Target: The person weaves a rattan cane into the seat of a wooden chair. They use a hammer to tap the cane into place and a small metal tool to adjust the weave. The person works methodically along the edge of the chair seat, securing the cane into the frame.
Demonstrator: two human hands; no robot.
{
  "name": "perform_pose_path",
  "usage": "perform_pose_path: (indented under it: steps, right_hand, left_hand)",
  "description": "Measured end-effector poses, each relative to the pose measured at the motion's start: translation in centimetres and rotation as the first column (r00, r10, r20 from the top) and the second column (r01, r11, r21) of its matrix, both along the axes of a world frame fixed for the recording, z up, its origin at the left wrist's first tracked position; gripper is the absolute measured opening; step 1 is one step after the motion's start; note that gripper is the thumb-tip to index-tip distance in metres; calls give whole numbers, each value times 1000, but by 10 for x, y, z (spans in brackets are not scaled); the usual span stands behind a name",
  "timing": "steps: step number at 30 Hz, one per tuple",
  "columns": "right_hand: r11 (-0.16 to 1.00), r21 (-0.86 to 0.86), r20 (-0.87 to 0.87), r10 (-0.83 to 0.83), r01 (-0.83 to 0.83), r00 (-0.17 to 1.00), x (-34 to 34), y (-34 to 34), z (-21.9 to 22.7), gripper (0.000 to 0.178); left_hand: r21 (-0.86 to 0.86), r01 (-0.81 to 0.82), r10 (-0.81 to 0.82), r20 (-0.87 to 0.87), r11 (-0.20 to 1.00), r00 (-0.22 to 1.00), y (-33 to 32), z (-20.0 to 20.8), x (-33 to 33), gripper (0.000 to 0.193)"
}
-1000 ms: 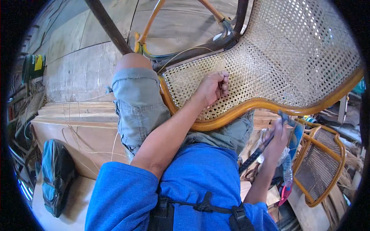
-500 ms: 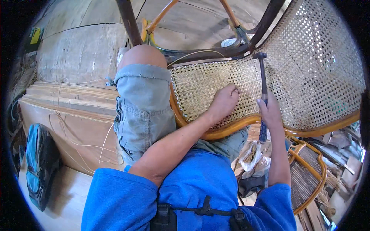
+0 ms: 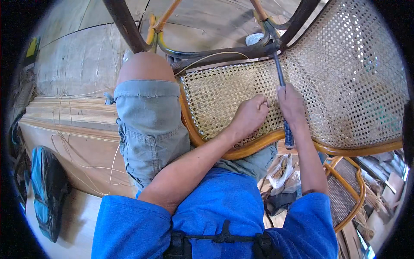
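Observation:
My right hand (image 3: pixel 292 105) is closed round the shaft of a hammer (image 3: pixel 288 134) with a dark blue patterned grip. The hammer's head end reaches the dark bent frame at the far edge of the woven cane panel and blends into it. My left hand (image 3: pixel 250 114) rests closed on the cane seat panel (image 3: pixel 215 93), left of the hammer. Whatever its fingers pinch, if anything, is too small to make out. An orange-brown rattan rim (image 3: pixel 250 150) edges the panel in front, beneath my left wrist. The panel continues into a larger cane sheet (image 3: pixel 345 82) at right.
Dark chair legs (image 3: pixel 125 26) rise beyond my bent knee. A thin cane strand (image 3: pixel 215 55) arches over the far frame. At left lie stacked plywood boards (image 3: pixel 73 116) and a blue-black backpack (image 3: pixel 45 194). Plastic bags (image 3: pixel 282 172) and another cane-and-rattan piece (image 3: pixel 345 192) sit at lower right.
The hammer and my right hand have moved left and away from me, its head reaching the dark frame. My left hand stays in place on the cane. The view has shifted slightly.

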State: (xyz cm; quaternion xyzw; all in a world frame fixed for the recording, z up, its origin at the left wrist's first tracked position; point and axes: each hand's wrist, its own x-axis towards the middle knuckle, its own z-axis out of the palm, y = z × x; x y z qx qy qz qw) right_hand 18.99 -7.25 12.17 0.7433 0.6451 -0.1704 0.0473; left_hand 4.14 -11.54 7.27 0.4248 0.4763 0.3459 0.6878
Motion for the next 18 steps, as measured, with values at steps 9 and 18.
perform_pose_path:
  steps: [9, 18]
  right_hand:
    - [1000, -13, -43, -9, 8, 999, 3, -12, 5, 29]
    - [998, -12, -121, -56, 55, 991, -8, 2, 9, 30]
  left_hand:
    - [15, 4, -4, -23, 1000, 1000, -1, -5, 3, 19]
    - [40, -8, 10, -47, 999, 999, -2, -8, 4, 19]
